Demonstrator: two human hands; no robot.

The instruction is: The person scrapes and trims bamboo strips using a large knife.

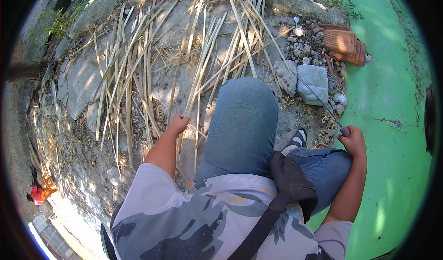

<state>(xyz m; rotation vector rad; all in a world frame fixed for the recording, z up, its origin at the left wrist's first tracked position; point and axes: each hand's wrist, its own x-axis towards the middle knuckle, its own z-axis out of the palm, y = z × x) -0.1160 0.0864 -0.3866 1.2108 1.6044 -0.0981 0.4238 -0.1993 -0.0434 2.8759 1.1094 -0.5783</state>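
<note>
My left hand [179,123] is closed beside my raised knee, with a thin pale bamboo-like strip [197,130] sticking out of it to the right. Out to the right, my right hand [353,141] is wrapped round the dark handle of a long thin-bladed knife [326,106]. Its narrow grey blade slants up and left past the stones; where the tip ends among the strips is hard to make out. Several long split strips [133,71] lie in loose, crossing bundles on the ground ahead, some passing behind my knee [247,121].
Grey stone blocks [313,83] and gravel [303,47] lie at the right, beside stacked orange roof tiles [342,44]. A green painted surface [387,158] runs down the right side. At the far lower left, a person in red [37,194] is near an orange chair [48,186].
</note>
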